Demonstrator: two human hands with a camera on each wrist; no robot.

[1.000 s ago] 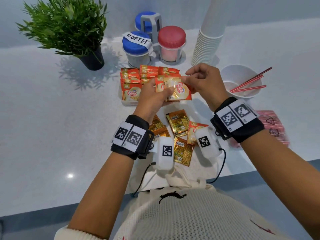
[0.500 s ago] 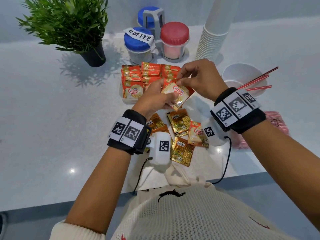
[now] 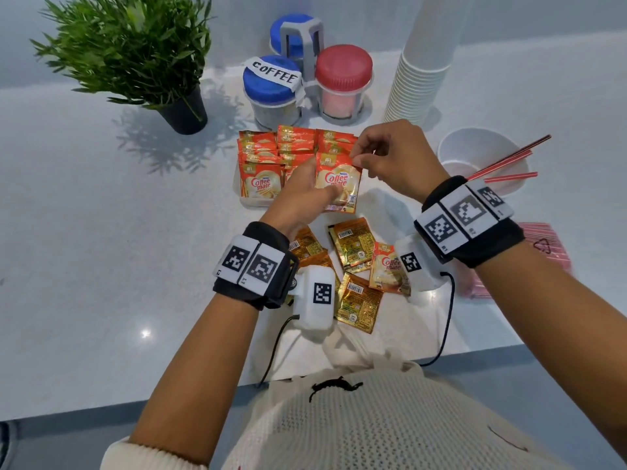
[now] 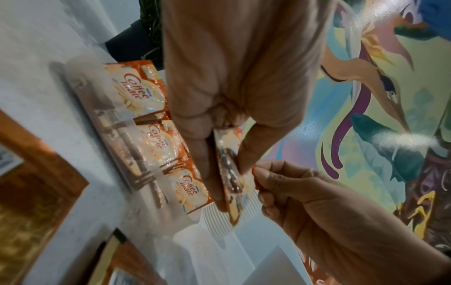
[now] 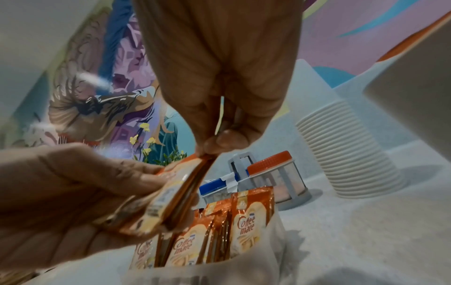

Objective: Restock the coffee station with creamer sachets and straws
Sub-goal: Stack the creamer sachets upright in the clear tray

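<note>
Fingers (image 3: 356,161) of both hands on sachet (image 3: 336,181)

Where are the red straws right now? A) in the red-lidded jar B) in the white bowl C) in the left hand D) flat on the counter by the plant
B: the red straws lean out of the white bowl, beyond the right hand.
</note>
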